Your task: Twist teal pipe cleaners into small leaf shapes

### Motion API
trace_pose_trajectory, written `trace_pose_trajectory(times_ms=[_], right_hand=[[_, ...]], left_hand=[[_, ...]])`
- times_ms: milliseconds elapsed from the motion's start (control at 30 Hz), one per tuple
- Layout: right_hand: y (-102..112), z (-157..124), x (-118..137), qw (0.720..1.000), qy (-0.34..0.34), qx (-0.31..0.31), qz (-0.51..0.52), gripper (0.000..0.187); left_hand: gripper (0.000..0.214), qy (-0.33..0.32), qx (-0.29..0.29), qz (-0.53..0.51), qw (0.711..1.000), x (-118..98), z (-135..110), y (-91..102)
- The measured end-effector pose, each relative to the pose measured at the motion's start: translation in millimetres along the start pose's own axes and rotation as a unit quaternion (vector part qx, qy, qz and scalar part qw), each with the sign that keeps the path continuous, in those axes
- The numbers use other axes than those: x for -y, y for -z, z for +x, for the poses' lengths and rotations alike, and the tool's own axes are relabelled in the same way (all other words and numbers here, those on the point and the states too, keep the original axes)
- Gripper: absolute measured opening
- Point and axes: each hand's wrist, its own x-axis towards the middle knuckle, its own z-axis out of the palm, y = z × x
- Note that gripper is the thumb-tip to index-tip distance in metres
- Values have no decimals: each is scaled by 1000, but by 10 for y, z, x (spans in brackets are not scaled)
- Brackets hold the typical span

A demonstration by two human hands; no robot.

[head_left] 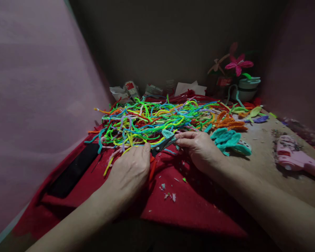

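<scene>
My left hand (132, 166) is closed around the orange handles of a pair of scissors (161, 146). The dark blades point up and right, reaching the fingertips of the other hand. Between thumb and fingers, my right hand (201, 148) pinches a pale teal pipe cleaner petal (168, 134), which lies against the blades. Whether the blades are apart is hard to see. Just beyond both hands spreads a tangled heap of colourful pipe cleaners (152, 120). A bunch of teal fuzzy petals (227, 140) lies right of my right wrist.
Small clippings (170, 196) dot the red cloth (189, 210). A black flat object (75, 169) rests at left. Orange petals (228, 122) and a pink tool, perhaps a glue gun (299, 159), are at right. Behind stand a potted pink flower (238, 64) and small packets (132, 90).
</scene>
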Motion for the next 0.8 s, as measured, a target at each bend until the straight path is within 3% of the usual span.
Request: trace_pose_trajectory(times_ms=[467,800], right_hand=[[9,-22,-10,999,2,31,-24,9],[11,-14,-9,999,3,46,-4,8]], left_hand=[[35,0,5,48,999,-62,33,3],[39,4,-4,27,1000,-90,18,-57]])
